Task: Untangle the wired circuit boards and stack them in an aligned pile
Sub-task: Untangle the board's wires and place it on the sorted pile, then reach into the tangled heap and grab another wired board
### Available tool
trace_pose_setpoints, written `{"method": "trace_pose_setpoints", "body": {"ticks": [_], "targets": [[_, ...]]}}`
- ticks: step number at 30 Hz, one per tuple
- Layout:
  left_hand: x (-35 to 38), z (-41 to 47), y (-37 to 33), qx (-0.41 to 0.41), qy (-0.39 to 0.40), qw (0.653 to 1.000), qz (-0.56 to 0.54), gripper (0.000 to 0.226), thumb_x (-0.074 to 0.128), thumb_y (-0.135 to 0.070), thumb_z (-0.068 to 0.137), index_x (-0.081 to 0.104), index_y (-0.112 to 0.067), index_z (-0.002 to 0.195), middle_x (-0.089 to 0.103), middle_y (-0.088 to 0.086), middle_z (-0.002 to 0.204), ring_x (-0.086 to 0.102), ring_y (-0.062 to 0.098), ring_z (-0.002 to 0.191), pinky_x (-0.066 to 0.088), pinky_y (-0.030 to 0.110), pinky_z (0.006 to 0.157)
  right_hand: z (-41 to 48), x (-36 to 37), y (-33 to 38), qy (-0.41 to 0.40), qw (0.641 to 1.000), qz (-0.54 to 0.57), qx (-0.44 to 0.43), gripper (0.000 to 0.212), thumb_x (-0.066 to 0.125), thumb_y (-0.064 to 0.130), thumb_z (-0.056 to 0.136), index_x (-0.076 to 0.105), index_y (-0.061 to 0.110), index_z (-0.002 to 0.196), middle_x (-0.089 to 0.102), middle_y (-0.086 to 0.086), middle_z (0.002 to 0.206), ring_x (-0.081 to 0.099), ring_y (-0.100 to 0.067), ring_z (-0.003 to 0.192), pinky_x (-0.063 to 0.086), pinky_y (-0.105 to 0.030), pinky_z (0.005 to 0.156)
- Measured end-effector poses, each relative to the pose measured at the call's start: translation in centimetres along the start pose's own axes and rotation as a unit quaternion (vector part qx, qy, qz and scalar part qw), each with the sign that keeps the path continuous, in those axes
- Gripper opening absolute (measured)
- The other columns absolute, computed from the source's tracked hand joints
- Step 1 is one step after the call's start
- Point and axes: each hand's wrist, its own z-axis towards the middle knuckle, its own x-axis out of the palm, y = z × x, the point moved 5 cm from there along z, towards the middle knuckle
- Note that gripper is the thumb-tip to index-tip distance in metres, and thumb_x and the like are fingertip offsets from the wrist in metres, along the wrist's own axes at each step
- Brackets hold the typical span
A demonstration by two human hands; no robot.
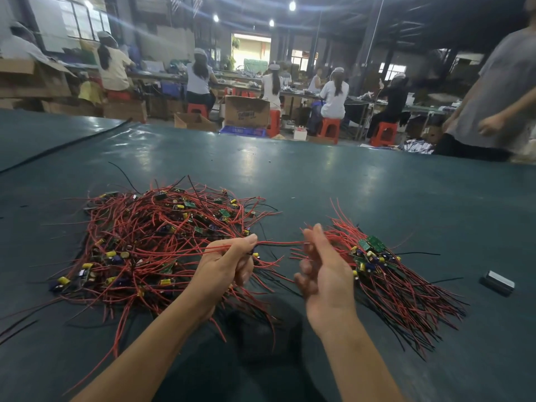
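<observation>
On table (319,175): one tangled heap (150,236), one pile (385,274); left grip (229,265) clutches wired board (278,243); right grip (322,274) unclear.

My left grip (232,262) wraps the circuit board (255,254) it holds, so I see only a yellow part poking out by the fingers. Blur smears the right grip (322,271); I can't tell whether it pinches the red wires (278,243) reaching it. Boards deep in the tangled heap (162,236) lie buried under wire. The dark box (497,282) is too blurred to identify.
</observation>
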Motion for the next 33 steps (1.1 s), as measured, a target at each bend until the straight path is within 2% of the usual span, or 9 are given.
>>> {"method": "trace_pose_setpoints", "body": {"ticks": [3, 7, 10, 13, 17, 21, 24, 27, 33], "targets": [[0.4, -0.1, 0.2, -0.008, 0.023, 1.000, -0.010, 0.049, 0.061, -0.055, 0.075, 0.044, -0.022, 0.044, 0.039, 0.000, 0.044, 0.036, 0.013, 0.041, 0.037, 0.023, 0.047, -1.3, 2.0, -1.5, 0.104, 0.992, -0.075, 0.022, 0.040, 0.079, 0.055, 0.053, 0.076, 0.019, 0.072, 0.050, 0.007, 0.056, 0.035, -0.006, 0.042, 0.028, -0.018, 0.040], [0.4, -0.1, 0.3, -0.024, 0.041, 0.999, -0.020, 0.074, 0.067, -0.064, 0.075, 0.056, 0.009, 0.070, 0.050, 0.015, 0.061, 0.045, 0.025, 0.056, 0.035, 0.027, 0.052, -2.6, 3.4, -2.4, 0.171, 0.976, -0.133, -0.013, 0.029, 0.073, 0.050, 0.069, 0.079, 0.021, 0.072, 0.064, 0.003, 0.060, 0.046, -0.008, 0.043, 0.039, -0.019, 0.044], [0.7, -0.2, 0.3, -0.043, 0.058, 0.997, -0.014, 0.046, 0.063, -0.060, 0.077, 0.074, -0.017, 0.067, 0.065, -0.004, 0.058, 0.061, 0.009, 0.054, 0.047, 0.017, 0.052, -2.5, 3.3, -2.4, 0.144, 0.985, -0.090, -0.026, 0.021, 0.069, 0.040, 0.077, 0.081, 0.023, 0.077, 0.075, -0.002, 0.075, 0.067, -0.020, 0.062, 0.053, -0.027, 0.060], [1.0, -0.3, 0.6, -0.064, 0.043, 0.997, 0.024, 0.049, 0.059, -0.062, 0.075, 0.063, -0.019, 0.051, 0.054, -0.008, 0.047, 0.050, 0.004, 0.042, 0.042, 0.015, 0.048, -2.3, 3.0, -2.6, 0.117, 0.991, -0.070, 0.013, 0.019, 0.070, 0.029, 0.087, 0.081, 0.018, 0.076, 0.077, -0.010, 0.081, 0.074, -0.022, 0.070, 0.059, -0.029, 0.060], [1.5, -0.5, 0.8, -0.087, 0.067, 0.993, 0.031, 0.049, 0.054, -0.063, 0.074, 0.063, -0.019, 0.053, 0.057, 0.001, 0.050, 0.052, 0.010, 0.046, 0.044, 0.018, 0.049, -1.2, 1.7, -1.4, 0.021, 0.998, -0.062, -0.025, 0.027, 0.069, 0.030, 0.089, 0.079, 0.021, 0.066, 0.070, 0.002, 0.062, 0.058, -0.009, 0.048, 0.046, -0.021, 0.043], [0.9, -0.5, 0.1, 0.022, 0.025, 0.986, 0.161, 0.039, 0.061, -0.047, 0.083, 0.067, -0.014, 0.064, 0.061, 0.001, 0.054, 0.055, 0.008, 0.050, 0.044, 0.019, 0.052, 0.7, -1.7, 1.4, -0.104, 0.993, 0.028, -0.056, 0.027, 0.067, 0.029, 0.092, 0.070, 0.014, 0.070, 0.064, 0.007, 0.057, 0.045, -0.002, 0.037, 0.031, -0.016, 0.032], [-0.7, -0.5, -0.3, 0.120, -0.060, 0.943, 0.306, 0.026, 0.067, -0.030, 0.091, 0.066, -0.021, 0.066, 0.060, -0.010, 0.058, 0.055, 0.005, 0.054, 0.044, 0.023, 0.054, 1.6, -4.5, 1.9, -0.193, 0.979, 0.056, -0.019, 0.027, 0.067, 0.032, 0.093, 0.063, 0.017, 0.071, 0.061, 0.008, 0.055, 0.043, -0.002, 0.034, 0.030, -0.014, 0.033], [-1.6, -0.3, 0.0, 0.129, -0.077, 0.876, 0.458, 0.005, 0.067, -0.021, 0.088, 0.072, -0.023, 0.089, 0.067, -0.014, 0.085, 0.060, 0.010, 0.082, 0.050, 0.032, 0.078, 2.0, -5.8, 1.9, -0.238, 0.966, 0.102, 0.002, 0.027, 0.063, 0.031, 0.097, 0.061, 0.015, 0.074, 0.064, 0.006, 0.068, 0.044, -0.003, 0.040, 0.031, -0.015, 0.034], [-1.6, -0.1, 2.3, 0.069, -0.027, 0.810, 0.581, 0.045, 0.061, -0.025, 0.084, 0.061, -0.032, 0.128, 0.052, -0.008, 0.141, 0.044, 0.015, 0.132, 0.017, 0.036, 0.108, 2.1, -6.2, 2.1, -0.254, 0.952, 0.172, -0.012, 0.017, 0.059, 0.017, 0.098, 0.058, 0.010, 0.083, 0.072, -0.002, 0.087, 0.048, -0.003, 0.040, 0.038, -0.016, 0.038]]}}
